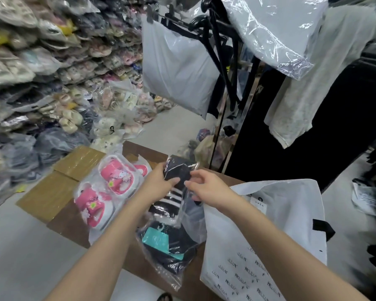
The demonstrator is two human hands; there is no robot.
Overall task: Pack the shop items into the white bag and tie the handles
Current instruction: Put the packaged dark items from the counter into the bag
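My left hand point(161, 183) grips a dark clothing item with white stripes point(178, 170), wrapped in clear plastic, held above the cardboard. My right hand point(206, 187) touches the same packet with pinched fingers and lies against the top edge of the white bag point(269, 235), which stands at the right with black printed lettering. Under the packet lies another clear packet of dark clothing with a teal card point(161, 240). Two packets of pink children's sandals point(109, 187) lie on the cardboard to the left.
Flattened brown cardboard point(59, 187) covers the floor under the items. Shelves stacked with bagged shoes point(41, 72) fill the left. A grey plastic bag point(176, 68) and black hangers hang from a rack ahead; wrapped garments point(291, 40) hang at upper right.
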